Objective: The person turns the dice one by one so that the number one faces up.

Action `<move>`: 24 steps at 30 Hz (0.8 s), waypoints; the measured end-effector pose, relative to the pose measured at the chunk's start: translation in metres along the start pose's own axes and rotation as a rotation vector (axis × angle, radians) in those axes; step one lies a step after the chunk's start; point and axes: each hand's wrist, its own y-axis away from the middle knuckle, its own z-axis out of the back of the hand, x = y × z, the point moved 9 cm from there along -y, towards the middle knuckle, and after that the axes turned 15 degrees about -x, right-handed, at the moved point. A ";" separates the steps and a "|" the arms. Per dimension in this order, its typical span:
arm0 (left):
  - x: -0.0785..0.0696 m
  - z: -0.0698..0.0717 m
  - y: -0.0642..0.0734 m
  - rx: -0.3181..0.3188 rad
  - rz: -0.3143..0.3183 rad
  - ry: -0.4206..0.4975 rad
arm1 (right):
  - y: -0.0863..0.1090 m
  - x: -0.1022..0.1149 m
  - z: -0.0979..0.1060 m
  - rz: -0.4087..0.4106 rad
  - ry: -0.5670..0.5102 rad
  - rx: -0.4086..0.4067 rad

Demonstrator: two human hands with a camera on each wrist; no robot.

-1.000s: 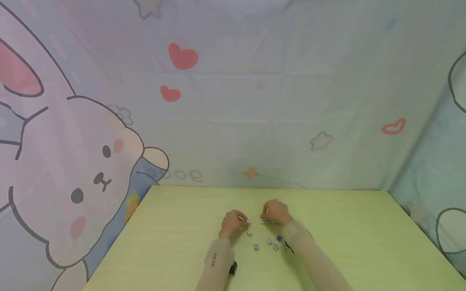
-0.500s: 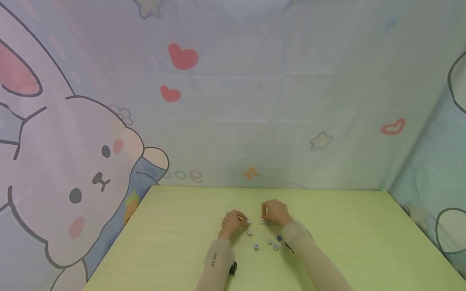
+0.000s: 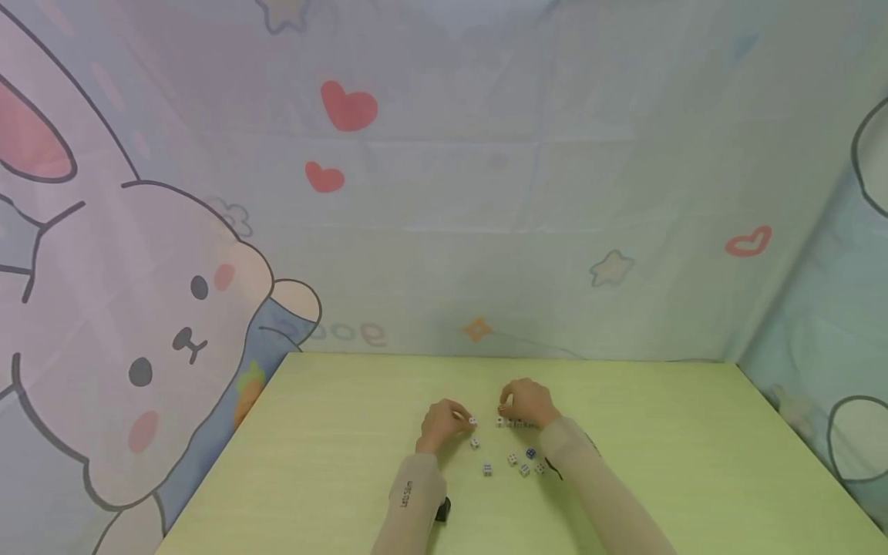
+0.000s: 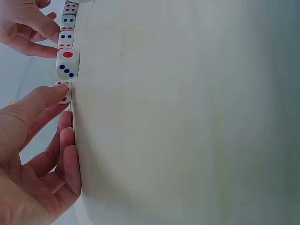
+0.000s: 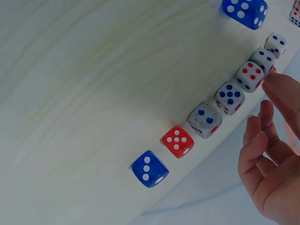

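Observation:
My left hand (image 3: 442, 424) pinches a white die (image 4: 64, 96) between thumb and index finger; its other fingers curl loosely. A small gap separates this die from the end of a row of dice. At that row, my right hand (image 3: 529, 402) holds a white die (image 4: 65, 40) with its fingertips. The larger-looking white die (image 4: 67, 64) stands between the two hands in the left wrist view. Further along the row in the right wrist view are several white dice, a red die (image 5: 177, 141) and a blue die (image 5: 149, 168). The right fingers partly hide the row.
Loose dice lie nearer on the pale yellow table (image 3: 333, 478): a white die (image 3: 475, 443), another white die (image 3: 488, 469), a blue die (image 3: 530, 453) and several more white ones. A printed cloth (image 3: 444, 254) hangs behind the table's far edge.
The right hand's fingertips have shifted very slightly at the row. The left hand and the loose dice stay where they were.

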 end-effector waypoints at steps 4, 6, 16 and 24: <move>-0.001 0.001 0.001 -0.001 -0.004 0.001 | 0.000 -0.004 -0.004 0.002 -0.003 0.003; -0.001 0.001 0.001 -0.001 -0.003 0.002 | 0.000 -0.005 -0.006 -0.001 -0.006 0.005; 0.002 -0.002 0.000 0.001 -0.001 0.012 | 0.001 -0.008 -0.008 -0.004 -0.050 -0.002; 0.001 -0.001 0.000 -0.002 0.002 0.010 | -0.002 -0.007 -0.010 0.030 -0.044 0.002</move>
